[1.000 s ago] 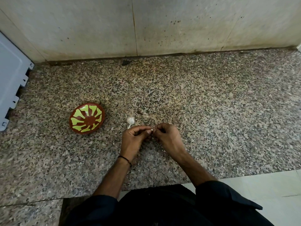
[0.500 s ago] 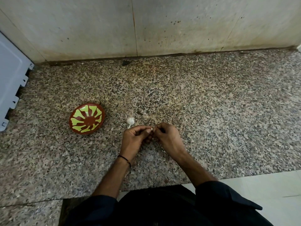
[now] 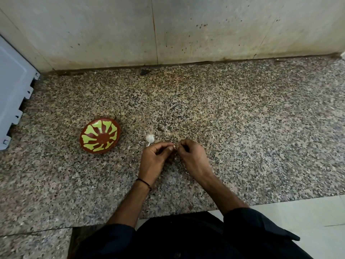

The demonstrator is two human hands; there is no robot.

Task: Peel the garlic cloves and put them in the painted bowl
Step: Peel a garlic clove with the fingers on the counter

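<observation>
Left hand: the left hand (image 3: 155, 157) sits just below the middle of the frame, fingers curled in, thumb and forefinger pinching a small pale garlic clove (image 3: 174, 146) at its tip.
Right hand: the right hand (image 3: 192, 156) is just to the right of it, fingers curled tight, its fingertips meeting the same clove from the other side; how much of the clove it grips is hidden by the fingers.
Garlic clove: held between the two hands' fingertips, near the centre of the frame; only a small whitish bit shows, too small to tell whether skin is on it.
Garlic bulb: a white garlic bulb (image 3: 150, 138) with a short stalk lies on the counter just above the left hand's knuckles.
Painted bowl: the painted bowl (image 3: 100, 135), brown with yellow-green petals, stands left of centre, well apart from the hands; no clove shows inside.
Counter: a speckled granite counter (image 3: 242, 128) fills the middle band.
Wrist: a black thread (image 3: 144, 182) circles the left wrist.
Far left: a pale grey-blue panel (image 3: 13, 90) at the left edge.
</observation>
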